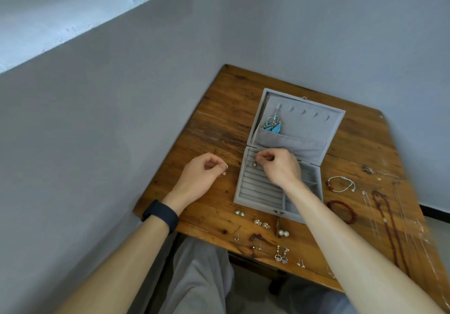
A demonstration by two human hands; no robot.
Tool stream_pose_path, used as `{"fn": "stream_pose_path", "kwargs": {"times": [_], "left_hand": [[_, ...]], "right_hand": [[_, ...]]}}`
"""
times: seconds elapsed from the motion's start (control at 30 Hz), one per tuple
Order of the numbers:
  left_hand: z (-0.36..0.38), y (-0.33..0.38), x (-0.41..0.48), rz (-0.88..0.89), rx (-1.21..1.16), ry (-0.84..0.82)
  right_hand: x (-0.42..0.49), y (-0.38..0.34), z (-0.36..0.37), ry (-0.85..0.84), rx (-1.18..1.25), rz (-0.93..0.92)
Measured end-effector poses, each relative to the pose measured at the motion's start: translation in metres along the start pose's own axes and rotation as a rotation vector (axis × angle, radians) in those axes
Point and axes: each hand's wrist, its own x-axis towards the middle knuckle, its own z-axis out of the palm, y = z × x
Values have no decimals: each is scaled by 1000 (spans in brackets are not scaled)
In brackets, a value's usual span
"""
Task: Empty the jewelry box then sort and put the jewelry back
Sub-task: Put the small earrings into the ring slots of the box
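A grey velvet jewelry box [258, 193] lies open on the wooden table [219, 128]. Its lid [336, 123] is laid back, with a blue feather earring [274, 122] hanging from a hook inside. My right hand [280, 166] hovers over the box's ridged slots and pinches a small drop earring [254, 163]. My left hand [201, 176] is left of the box above the table and pinches a matching earring [225, 170]. Several small earrings and studs [261, 223], among them a pearl pair [283, 233], lie before the box.
Right of the box lie a white bead bracelet [341, 184], a red bead bracelet [342, 212], a long dark red necklace [389, 226] and thin chains [370, 213]. Walls close in behind and to the left. My knees sit under the table's near edge.
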Motion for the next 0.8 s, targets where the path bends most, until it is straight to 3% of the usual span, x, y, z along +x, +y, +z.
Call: {"fn": "stream_pose_path", "kwargs": {"times": [0.3,0.8], "left_hand": [[-1,0,1,-3,10,-17],[5,10,4,31,38,-34]], "right_hand": [[6,-6,-3,-52,7,58],[-2,-9,3,116,7,64]]}}
